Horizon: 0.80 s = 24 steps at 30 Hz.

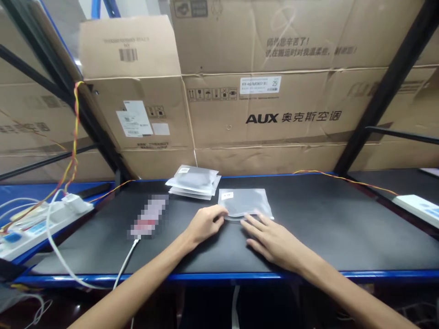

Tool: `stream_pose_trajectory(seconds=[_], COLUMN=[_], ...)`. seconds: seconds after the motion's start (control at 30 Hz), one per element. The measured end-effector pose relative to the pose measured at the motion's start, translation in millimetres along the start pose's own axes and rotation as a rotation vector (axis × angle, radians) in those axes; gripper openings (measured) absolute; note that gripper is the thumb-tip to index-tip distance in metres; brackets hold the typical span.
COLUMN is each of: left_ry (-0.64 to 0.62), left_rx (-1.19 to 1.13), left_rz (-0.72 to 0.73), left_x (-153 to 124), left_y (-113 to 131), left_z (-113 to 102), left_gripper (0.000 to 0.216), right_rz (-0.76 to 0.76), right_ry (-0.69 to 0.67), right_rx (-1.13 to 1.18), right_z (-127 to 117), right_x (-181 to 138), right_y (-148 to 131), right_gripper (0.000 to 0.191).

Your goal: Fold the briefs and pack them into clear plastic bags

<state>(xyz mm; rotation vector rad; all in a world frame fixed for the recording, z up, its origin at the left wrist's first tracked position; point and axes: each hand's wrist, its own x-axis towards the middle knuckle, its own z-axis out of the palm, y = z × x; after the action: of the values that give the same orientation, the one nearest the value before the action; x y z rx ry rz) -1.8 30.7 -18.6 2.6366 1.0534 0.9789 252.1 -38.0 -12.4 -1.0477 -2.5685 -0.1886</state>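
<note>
A flat, frosted plastic zip bag (245,203) with a small white label lies on the dark mat in front of me. Curled at the bag's near left corner, my left hand (206,224) has thumb and fingers closed on its edge. My right hand (270,237) is open, fingers stretched out, the fingertips resting at the near right edge of the same bag. Further back and to the left is a stack of similar frosted bags (195,180), slightly fanned, the top one labelled too. What the bags contain is hard to make out.
A pixelated, phone-shaped object (149,217) with a white cable (126,260) lies left on the mat. Power strips stand at the far left (44,224) and far right (420,208). Cardboard sheets (219,123) wall the back, between black metal posts (380,87). A blue edge (240,276) borders the bench.
</note>
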Motion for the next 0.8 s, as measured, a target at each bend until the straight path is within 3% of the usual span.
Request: stream_pose_trajectory(seconds=[0.1,0.17,0.23,0.43,0.7,0.8], left_ry=[-0.025,-0.053,-0.075,-0.106,-0.045,-0.051], left_rx=[0.133,0.244,0.300,0.302,0.280,0.266], left_rz=[0.023,0.094,0.160,0.155,0.157,0.305], left_x=[0.4,0.5,0.6,1.5,9.4,12.8], left_y=[-3.0,-5.0,-6.5,-8.1,-6.6,4.6], left_z=[-1.6,-2.0,-2.1,-1.8,-1.1,0.7], left_gripper=[0.040,0.045,0.042,0.038,0.034,0.033], right_rz=[-0.121,-0.065,-0.029,-0.087,-0.289,-0.353], right_ry=[0.116,0.253,0.307,0.221,0.122,0.153], right_rx=[0.179,0.216,0.169,-0.131,-0.226,-0.220], right_z=[-11.3,-14.8,-14.4,-3.1,1.2,4.8], right_x=[-20.0,-29.3,-34.6,-32.5,-11.8,-7.0], right_y=[6.8,19.6,37.7,77.3,72.1,72.7], right_gripper=[0.031,0.030,0.033,0.033,0.030,0.031])
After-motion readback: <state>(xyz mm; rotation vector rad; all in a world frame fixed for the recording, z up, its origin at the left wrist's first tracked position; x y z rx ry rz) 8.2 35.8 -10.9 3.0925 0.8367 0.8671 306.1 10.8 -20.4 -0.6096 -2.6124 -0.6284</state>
